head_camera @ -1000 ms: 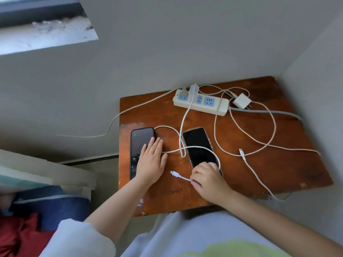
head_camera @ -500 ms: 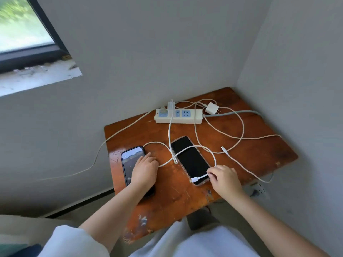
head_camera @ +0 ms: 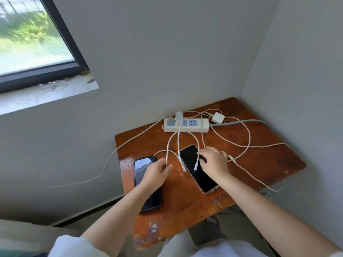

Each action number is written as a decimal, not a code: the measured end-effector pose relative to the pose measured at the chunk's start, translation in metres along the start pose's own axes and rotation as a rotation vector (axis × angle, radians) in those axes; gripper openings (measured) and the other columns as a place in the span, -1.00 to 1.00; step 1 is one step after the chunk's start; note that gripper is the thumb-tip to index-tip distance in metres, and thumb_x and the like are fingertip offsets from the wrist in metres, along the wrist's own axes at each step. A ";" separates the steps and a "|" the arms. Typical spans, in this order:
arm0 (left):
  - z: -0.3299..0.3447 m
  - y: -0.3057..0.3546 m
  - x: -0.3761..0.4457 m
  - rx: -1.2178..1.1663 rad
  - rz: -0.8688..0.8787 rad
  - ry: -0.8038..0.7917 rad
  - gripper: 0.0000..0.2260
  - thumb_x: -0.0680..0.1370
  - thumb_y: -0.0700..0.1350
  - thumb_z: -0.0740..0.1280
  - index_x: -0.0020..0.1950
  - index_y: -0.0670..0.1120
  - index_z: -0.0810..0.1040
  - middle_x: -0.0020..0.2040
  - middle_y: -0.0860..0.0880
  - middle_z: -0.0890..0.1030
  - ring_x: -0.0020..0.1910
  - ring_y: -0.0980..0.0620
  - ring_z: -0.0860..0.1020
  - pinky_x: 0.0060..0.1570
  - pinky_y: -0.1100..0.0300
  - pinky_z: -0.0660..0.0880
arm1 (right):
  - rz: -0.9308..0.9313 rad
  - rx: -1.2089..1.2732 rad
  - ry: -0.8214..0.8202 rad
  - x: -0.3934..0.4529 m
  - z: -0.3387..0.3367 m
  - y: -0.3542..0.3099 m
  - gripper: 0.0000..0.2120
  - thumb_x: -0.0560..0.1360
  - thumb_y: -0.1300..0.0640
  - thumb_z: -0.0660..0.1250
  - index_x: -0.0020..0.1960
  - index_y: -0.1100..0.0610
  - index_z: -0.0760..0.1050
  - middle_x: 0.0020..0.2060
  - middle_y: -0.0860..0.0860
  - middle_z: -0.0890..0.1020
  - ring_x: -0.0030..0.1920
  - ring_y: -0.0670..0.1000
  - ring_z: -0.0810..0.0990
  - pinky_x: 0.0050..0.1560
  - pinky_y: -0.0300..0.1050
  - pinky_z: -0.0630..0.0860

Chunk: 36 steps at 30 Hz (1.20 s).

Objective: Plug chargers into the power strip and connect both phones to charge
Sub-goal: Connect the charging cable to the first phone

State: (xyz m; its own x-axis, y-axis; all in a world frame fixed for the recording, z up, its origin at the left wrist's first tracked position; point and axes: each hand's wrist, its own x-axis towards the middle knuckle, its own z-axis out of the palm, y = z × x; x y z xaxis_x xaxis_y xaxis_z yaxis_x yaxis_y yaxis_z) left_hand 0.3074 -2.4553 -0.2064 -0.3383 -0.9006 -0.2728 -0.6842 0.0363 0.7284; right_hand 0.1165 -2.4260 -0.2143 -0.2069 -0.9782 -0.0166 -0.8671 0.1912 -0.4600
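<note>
A white power strip (head_camera: 186, 125) lies at the back of a worn wooden table (head_camera: 185, 204). One white charger (head_camera: 179, 115) stands plugged into it; a second white charger (head_camera: 217, 117) lies loose to its right. Two phones lie face up: a dark one (head_camera: 143, 166) at the left with a lit screen, and a clear-cased one (head_camera: 191, 156) in the middle. My left hand (head_camera: 156, 173) rests on the left phone, touching a white cable loop. My right hand (head_camera: 213, 162) hovers over the middle phone, pinching a white cable whose connector (head_camera: 196, 166) dangles down.
Several loops of white cable (head_camera: 246, 138) sprawl over the table's right half, one with a free connector (head_camera: 231, 157). Grey walls close in behind and to the right. A window (head_camera: 27, 39) with a dusty sill is at upper left. The strip's grey cord (head_camera: 241, 122) runs right.
My right hand has lifted the cable end from the middle phone's near edge up over its screen. The left hand has slid toward the cable loop. The view has tilted upward.
</note>
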 end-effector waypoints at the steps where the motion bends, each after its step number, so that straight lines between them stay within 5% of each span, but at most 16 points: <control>1: -0.006 0.006 -0.003 -0.136 -0.033 0.035 -0.81 0.56 -0.12 0.19 -0.27 0.00 0.38 -0.30 -0.02 0.49 -0.35 0.09 0.44 -0.41 0.40 0.39 | -0.006 0.032 -0.015 0.006 0.001 -0.004 -0.72 0.49 0.26 0.23 0.19 0.12 0.48 0.27 0.04 0.50 0.36 0.04 0.31 0.28 0.07 0.19; 3: -0.016 0.015 -0.004 -0.293 -0.069 0.130 -0.82 0.56 -0.15 0.18 -0.24 0.01 0.40 -0.32 0.00 0.49 -0.36 0.10 0.45 -0.46 0.47 0.40 | -0.010 0.100 -0.025 0.010 -0.007 -0.011 -0.69 0.50 0.28 0.20 0.23 0.16 0.44 0.34 0.09 0.42 0.38 0.08 0.27 0.34 0.09 0.21; 5: -0.067 -0.016 -0.026 -0.380 -0.119 0.425 -0.86 0.56 -0.15 0.19 -0.19 -0.01 0.43 -0.33 0.01 0.50 -0.35 0.12 0.44 -0.39 0.41 0.39 | -0.173 0.206 -0.103 0.020 0.006 -0.071 -0.71 0.49 0.31 0.20 0.21 0.22 0.45 0.29 0.16 0.45 0.33 0.11 0.32 0.34 0.02 0.25; 8: -0.083 -0.020 -0.027 -0.427 -0.037 0.496 -0.92 0.55 -0.20 0.20 -0.03 -0.07 0.46 -0.32 0.03 0.50 -0.31 0.12 0.47 -0.30 0.41 0.42 | -0.226 0.279 0.063 0.021 -0.008 -0.088 -0.77 0.49 0.33 0.22 0.13 0.29 0.50 0.15 0.22 0.56 0.21 0.15 0.45 0.21 -0.07 0.35; 11: -0.086 -0.012 -0.029 -0.338 0.078 0.448 -0.86 0.53 -0.27 0.23 0.05 -0.14 0.51 -0.27 0.03 0.54 -0.27 0.14 0.50 -0.26 0.52 0.44 | -0.244 0.444 0.155 0.022 -0.026 -0.100 -0.83 0.51 0.27 0.22 -0.04 0.33 0.55 -0.14 0.23 0.65 -0.07 0.14 0.59 -0.05 -0.04 0.51; 13: -0.087 -0.013 -0.030 -0.289 0.121 0.416 -0.83 0.50 -0.28 0.27 0.07 -0.18 0.54 -0.21 0.00 0.57 -0.22 0.11 0.52 -0.19 0.46 0.44 | -0.059 0.515 -0.134 0.031 -0.035 -0.118 -0.65 0.56 0.05 0.14 -0.09 0.33 0.52 -0.31 0.09 0.62 -0.29 0.03 0.60 -0.28 -0.12 0.53; 16: -0.091 -0.017 -0.036 -0.239 0.166 0.398 -0.81 0.45 -0.31 0.33 0.04 -0.17 0.58 -0.13 -0.02 0.59 -0.17 0.07 0.55 -0.15 0.43 0.46 | 0.283 0.688 -0.513 0.042 -0.035 -0.132 -0.54 0.57 -0.12 0.01 0.00 0.24 0.47 -0.24 0.06 0.61 -0.32 0.01 0.61 -0.41 -0.23 0.50; 20: -0.089 -0.025 -0.049 -0.058 0.366 0.314 -0.83 0.41 -0.36 0.37 -0.03 -0.23 0.62 -0.21 -0.01 0.59 -0.28 0.11 0.52 -0.23 0.56 0.42 | 0.466 1.066 -0.487 0.039 -0.026 -0.133 -0.79 0.52 0.08 0.25 -0.03 0.24 0.46 -0.27 0.11 0.62 -0.30 0.03 0.62 -0.35 -0.22 0.55; 24: -0.082 -0.025 -0.051 0.068 0.438 0.140 -0.81 0.42 -0.30 0.38 0.02 -0.19 0.62 -0.15 -0.12 0.66 -0.25 0.09 0.54 -0.21 0.51 0.43 | 0.513 1.261 -0.413 0.035 -0.026 -0.133 -0.92 0.48 0.34 0.25 -0.16 0.22 0.40 -0.30 0.15 0.58 -0.31 0.03 0.58 -0.29 -0.17 0.54; 28: -0.074 -0.037 -0.047 -0.007 0.215 0.097 -0.72 0.52 -0.11 0.26 0.23 -0.05 0.49 0.14 -0.01 0.58 0.13 0.00 0.52 0.03 0.43 0.39 | 0.348 1.114 -0.415 0.031 -0.041 -0.115 -0.86 0.50 0.40 0.18 0.00 0.22 0.41 -0.28 0.11 0.59 -0.43 -0.06 0.56 -0.31 -0.18 0.50; 30: -0.065 -0.050 -0.038 0.203 0.009 0.122 -0.58 0.54 0.01 0.21 0.38 -0.06 0.29 0.34 -0.07 0.41 0.33 -0.07 0.34 0.21 0.17 0.33 | 0.257 0.951 -0.414 0.024 -0.050 -0.096 -0.81 0.51 0.38 0.17 -0.05 0.14 0.48 -0.27 0.07 0.61 -0.46 -0.11 0.57 -0.33 -0.21 0.51; 33: -0.045 -0.057 -0.027 0.427 -0.282 0.087 -0.30 0.46 0.21 0.24 0.45 -0.02 -0.01 0.48 -0.17 0.10 0.44 -0.19 0.07 0.31 -0.09 0.26 | 0.242 0.787 -0.403 0.011 -0.052 -0.068 -0.75 0.50 0.41 0.13 -0.08 0.17 0.52 -0.29 0.06 0.59 -0.40 -0.06 0.51 -0.41 -0.26 0.50; 36: -0.020 -0.051 -0.014 0.454 -0.345 0.111 -0.26 0.41 0.27 0.25 0.44 0.02 -0.01 0.49 -0.22 0.00 0.44 -0.25 0.04 0.31 -0.12 0.24 | 0.344 0.742 -0.406 0.000 -0.046 -0.049 -0.73 0.47 0.44 0.09 -0.16 0.20 0.50 -0.36 0.08 0.52 -0.46 -0.06 0.40 -0.51 -0.30 0.37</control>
State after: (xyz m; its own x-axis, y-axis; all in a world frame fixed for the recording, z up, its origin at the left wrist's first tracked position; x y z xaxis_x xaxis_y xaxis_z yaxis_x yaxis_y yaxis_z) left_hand 0.3597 -2.4527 -0.2271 0.0062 -0.9324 -0.3614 -0.9596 -0.1072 0.2600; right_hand 0.1381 -2.4314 -0.1515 -0.1032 -0.8568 -0.5053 -0.2439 0.5143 -0.8222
